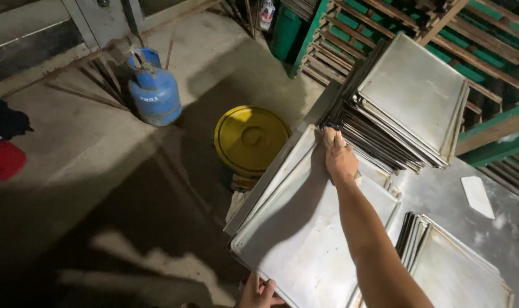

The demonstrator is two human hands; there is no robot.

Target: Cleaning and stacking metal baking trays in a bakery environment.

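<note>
**Over the bench edge: a loose tray could slide to the floor**

At the near corner of the steel bench (499, 228), a large metal tray (305, 239) lies tilted on top of other trays, its lower end hanging out past the bench. The right hand (340, 161) is closed over a small pale object, perhaps a cloth or brush, and presses it on the tray's far end. The left hand (259, 294) curls its fingers on the near edge, steadying it.

If the left hand loosens while the right pushes, the tray could slip off toward the yellow lid (251, 138) and concrete floor (88, 171) below. The tall leaning stack (402, 102) just beside the right hand might also shift if bumped.
</note>
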